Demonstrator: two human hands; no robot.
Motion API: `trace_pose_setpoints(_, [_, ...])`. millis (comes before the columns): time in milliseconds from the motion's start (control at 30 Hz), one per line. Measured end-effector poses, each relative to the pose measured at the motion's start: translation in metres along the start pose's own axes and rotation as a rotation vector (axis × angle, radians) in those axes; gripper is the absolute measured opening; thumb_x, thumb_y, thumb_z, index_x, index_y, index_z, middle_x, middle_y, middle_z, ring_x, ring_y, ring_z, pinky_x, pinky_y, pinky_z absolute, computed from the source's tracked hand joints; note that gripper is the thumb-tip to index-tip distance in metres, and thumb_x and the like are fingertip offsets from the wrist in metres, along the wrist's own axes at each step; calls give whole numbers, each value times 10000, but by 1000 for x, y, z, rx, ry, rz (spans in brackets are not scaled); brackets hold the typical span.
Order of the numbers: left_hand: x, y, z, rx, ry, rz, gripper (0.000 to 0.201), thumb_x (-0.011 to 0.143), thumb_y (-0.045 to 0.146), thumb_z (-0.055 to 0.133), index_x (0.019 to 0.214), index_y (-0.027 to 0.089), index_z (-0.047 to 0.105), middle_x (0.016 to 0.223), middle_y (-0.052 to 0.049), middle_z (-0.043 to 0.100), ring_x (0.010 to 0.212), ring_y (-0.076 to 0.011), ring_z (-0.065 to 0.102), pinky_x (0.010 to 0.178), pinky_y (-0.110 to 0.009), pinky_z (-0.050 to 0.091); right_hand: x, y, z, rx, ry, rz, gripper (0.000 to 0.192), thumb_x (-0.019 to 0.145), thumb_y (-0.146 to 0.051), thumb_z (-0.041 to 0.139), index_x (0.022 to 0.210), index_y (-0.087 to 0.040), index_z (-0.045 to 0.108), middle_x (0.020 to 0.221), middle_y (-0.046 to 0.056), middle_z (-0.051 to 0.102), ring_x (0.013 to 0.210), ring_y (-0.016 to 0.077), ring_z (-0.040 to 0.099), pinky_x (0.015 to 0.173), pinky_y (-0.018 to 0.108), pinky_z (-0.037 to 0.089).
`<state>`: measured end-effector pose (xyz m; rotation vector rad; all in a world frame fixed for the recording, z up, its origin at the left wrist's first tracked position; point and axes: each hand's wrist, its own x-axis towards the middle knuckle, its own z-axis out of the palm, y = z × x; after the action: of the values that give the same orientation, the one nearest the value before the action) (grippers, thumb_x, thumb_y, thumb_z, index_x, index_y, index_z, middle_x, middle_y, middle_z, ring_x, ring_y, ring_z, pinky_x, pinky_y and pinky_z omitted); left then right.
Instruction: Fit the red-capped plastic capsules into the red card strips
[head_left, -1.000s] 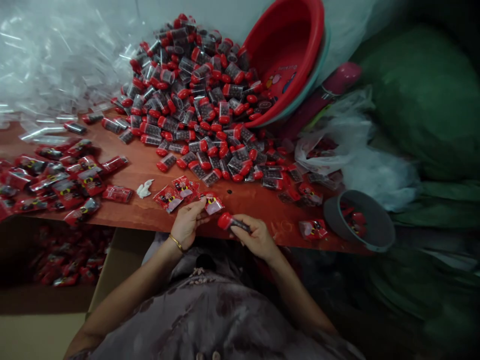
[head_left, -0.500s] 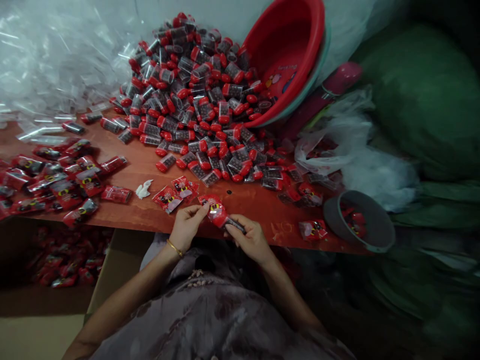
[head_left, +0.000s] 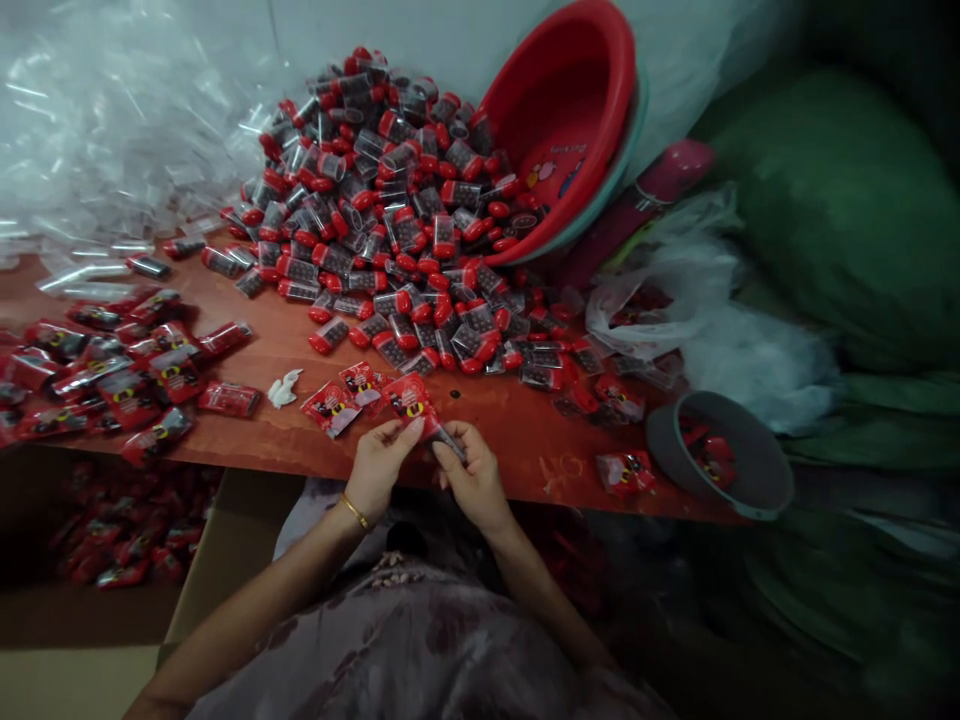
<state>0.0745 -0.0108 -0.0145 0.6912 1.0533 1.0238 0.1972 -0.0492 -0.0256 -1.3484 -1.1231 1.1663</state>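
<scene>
1. Head view, near edge of the reddish-brown wooden counter [head_left: 285, 345]: left hand [head_left: 379, 465] with a thin gold bangle [head_left: 352, 511] on the wrist, fingertips pinching the lower edge of a small red printed plastic packet [head_left: 411, 398].
2. Right hand [head_left: 471, 478] just beside it, thumb and fingers closed on the dark clear end of a small tube [head_left: 448, 440] that sits partly inside the same packet; both hands nearly touching, held over the counter's front edge.
3. Just left of the packet, flat on the counter: two more red printed packets [head_left: 343, 400] and a crumpled white scrap [head_left: 285, 389].
4. Farther back, centre: large heap of small clear tubes with red caps [head_left: 390, 200], spilling from a tilted red plastic basin [head_left: 570, 120] nested in a teal one.
5. Far left: spread of filled red packets [head_left: 112, 365], with a pile of clear plastic sleeves [head_left: 112, 130] behind.
6. Right side: round grey bowl [head_left: 720, 455] holding a few red pieces, a loose red packet [head_left: 626, 472] near it, a crumpled white plastic bag [head_left: 705, 310] behind, and a green sack [head_left: 847, 200] beyond.
7. Below the counter at left: open cardboard box [head_left: 112, 540] with many red packets inside.
</scene>
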Motion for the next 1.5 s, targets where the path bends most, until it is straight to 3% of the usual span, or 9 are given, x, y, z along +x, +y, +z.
trace_pose_setpoints(167, [-4,5,2,146,-66,125,330,655,466,726,692,139,699,584,8,628,561,-104,530,576,-225,433,1,-4,6,93,8,12,248,844,-462,500,911,-229,452,632,-59,547,400,66,428,420,202,397])
trace_pose_setpoints(267, [-2,7,2,99,-7,92,327,581,439,779,677,138,693,643,-1,656,603,-107,544,622,-229,441,2,-8,3,-108,62,-52,215,840,-419,529,913,-224,477,608,-60,518,441,80,463,428,198,386])
trace_pose_setpoints(400, [2,5,2,-70,16,20,352,539,440,802,658,135,673,656,-11,662,621,-115,563,665,-252,456,3,-12,0,-218,12,-102,173,839,-375,544,904,-223,494,651,-39,539,511,94,509,455,199,394])
trace_pose_setpoints(600, [7,8,2,43,-5,34,305,494,366,823,611,133,664,593,6,642,540,-92,527,568,-223,433,6,-13,6,-245,26,-125,154,836,-361,541,860,-221,480,654,-40,544,544,100,526,485,207,398])
trace_pose_setpoints(733, [12,22,2,129,-72,27,301,482,363,824,581,134,654,548,8,621,501,-92,508,505,-217,402,9,-11,8,-145,5,-63,197,818,-390,564,859,-223,467,603,-65,521,464,83,485,450,202,389])
trace_pose_setpoints(900, [12,31,4,78,-100,91,317,542,406,803,610,133,657,579,-10,632,531,-104,543,545,-230,437,6,-8,0,-20,-65,-36,267,857,-423,515,1012,-205,511,696,-19,638,539,114,600,565,247,497])
trace_pose_setpoints(1100, [8,19,1,59,-233,-30,405,565,498,771,566,128,606,477,22,537,411,-84,484,447,-224,386,11,-6,5,-7,-45,-41,247,839,-445,538,853,-199,544,604,-31,634,432,99,571,453,210,458])
trace_pose_setpoints(1300, [6,17,-11,-53,-97,-19,411,544,492,792,663,123,657,591,0,619,561,-98,546,601,-232,453,22,-1,15,62,-76,55,321,708,-464,675,661,-205,493,524,-46,612,361,87,516,379,194,407])
trace_pose_setpoints(1500, [0,11,-28,-96,-159,-209,426,529,483,806,625,96,656,530,8,593,473,-62,490,523,-204,399,33,4,24,-314,62,-314,423,571,-486,789,559,-202,476,452,-80,457,396,68,413,401,194,345])
